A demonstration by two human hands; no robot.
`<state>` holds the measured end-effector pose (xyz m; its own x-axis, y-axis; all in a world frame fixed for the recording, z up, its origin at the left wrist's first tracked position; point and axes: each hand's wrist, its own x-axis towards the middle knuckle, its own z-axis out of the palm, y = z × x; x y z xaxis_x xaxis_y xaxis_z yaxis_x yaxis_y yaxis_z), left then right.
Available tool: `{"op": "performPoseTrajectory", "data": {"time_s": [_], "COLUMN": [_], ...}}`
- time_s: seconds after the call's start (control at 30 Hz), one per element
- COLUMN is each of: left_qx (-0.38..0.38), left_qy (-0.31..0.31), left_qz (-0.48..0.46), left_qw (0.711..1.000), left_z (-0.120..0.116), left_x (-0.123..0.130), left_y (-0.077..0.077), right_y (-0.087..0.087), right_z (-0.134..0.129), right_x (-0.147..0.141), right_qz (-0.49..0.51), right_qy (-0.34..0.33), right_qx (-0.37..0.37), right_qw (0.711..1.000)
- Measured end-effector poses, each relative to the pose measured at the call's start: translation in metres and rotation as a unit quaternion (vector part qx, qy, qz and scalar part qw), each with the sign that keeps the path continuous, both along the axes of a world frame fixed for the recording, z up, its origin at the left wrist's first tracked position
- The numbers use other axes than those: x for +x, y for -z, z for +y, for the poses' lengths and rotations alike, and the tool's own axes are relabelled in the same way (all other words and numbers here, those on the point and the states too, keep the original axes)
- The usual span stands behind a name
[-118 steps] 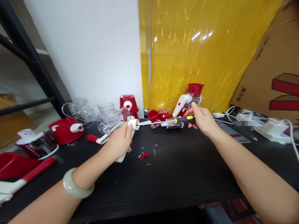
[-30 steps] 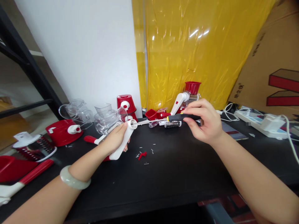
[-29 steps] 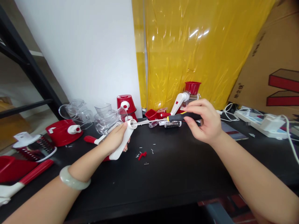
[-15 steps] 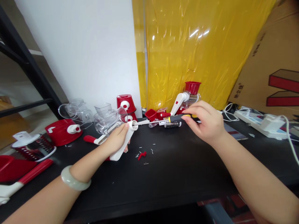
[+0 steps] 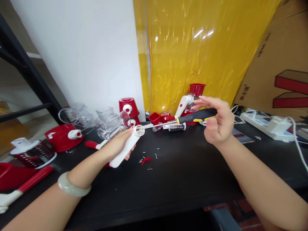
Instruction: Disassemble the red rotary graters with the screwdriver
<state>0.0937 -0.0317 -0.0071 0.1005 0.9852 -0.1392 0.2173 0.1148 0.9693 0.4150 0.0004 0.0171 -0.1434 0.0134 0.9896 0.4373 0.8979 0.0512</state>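
My left hand (image 5: pixel 120 144) is closed around a white plastic crank handle (image 5: pixel 126 150), its round open end turned up and to the right. The shaft of a screwdriver (image 5: pixel 192 117) with a black and yellow handle runs into that opening; its tip is hidden inside. My right hand (image 5: pixel 220 123) is at the rear of the screwdriver handle, holding it loosely with the fingers stretched forward and the thumb apart. On the black table (image 5: pixel 183 173) below lie a small red plastic piece (image 5: pixel 145 160), several small screws (image 5: pixel 156 156) and a short metal pin (image 5: pixel 149 169).
Red grater bases (image 5: pixel 64 138), clear plastic housings (image 5: pixel 109 120) and a grater drum (image 5: pixel 33 154) stand to the left. Another drum (image 5: pixel 177 127) and an assembled grater (image 5: pixel 184 106) are at the back. A power strip (image 5: pixel 267 126) with white cables lies at right, before a cardboard box (image 5: pixel 271 57).
My right hand has loosened its grip and shifted back along the screwdriver handle, the fingers opening out. The shaft stays in the crank handle, which my left hand still holds.
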Motion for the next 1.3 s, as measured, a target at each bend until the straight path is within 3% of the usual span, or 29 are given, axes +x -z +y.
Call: {"op": "performPoseTrajectory", "data": {"time_s": [0.17, 0.23, 0.37, 0.57, 0.63, 0.77, 0.83, 1.1, 1.3], "left_qx": [-0.014, -0.014, -0.024, 0.007, 0.018, 0.031, 0.036, 0.064, 0.073], "left_qy": [0.033, 0.03, 0.018, 0.009, -0.002, -0.02, -0.031, -0.067, -0.074], "left_qz": [0.001, 0.005, 0.021, 0.042, 0.058, 0.086, 0.092, 0.084, 0.087], "left_qw": [0.999, 0.999, 0.999, 0.999, 0.998, 0.996, 0.995, 0.992, 0.991], "left_z": [-0.001, -0.002, -0.004, -0.001, 0.0, 0.001, 0.0, 0.007, 0.008], "left_x": [-0.001, 0.0, 0.002, 0.0, -0.001, 0.0, 0.0, -0.009, -0.011], "left_y": [0.002, 0.001, -0.001, 0.008, 0.011, 0.012, 0.012, 0.011, 0.013], "right_y": [-0.003, -0.004, -0.007, -0.004, -0.003, -0.007, -0.009, -0.009, -0.001], "right_z": [-0.015, -0.022, -0.027, -0.013, -0.012, -0.016, -0.017, -0.008, -0.01], "right_x": [0.0, -0.002, -0.008, -0.005, -0.001, 0.003, 0.003, 0.0, -0.008], "right_qz": [0.014, 0.026, 0.066, 0.047, 0.023, -0.048, -0.048, -0.076, -0.011], "right_qy": [0.11, 0.125, 0.064, -0.054, -0.025, 0.147, 0.175, 0.006, -0.048], "right_qx": [0.031, 0.025, -0.03, -0.083, -0.108, -0.144, -0.145, -0.076, -0.118], "right_qw": [0.993, 0.992, 0.995, 0.994, 0.994, 0.977, 0.973, 0.994, 0.992]}}
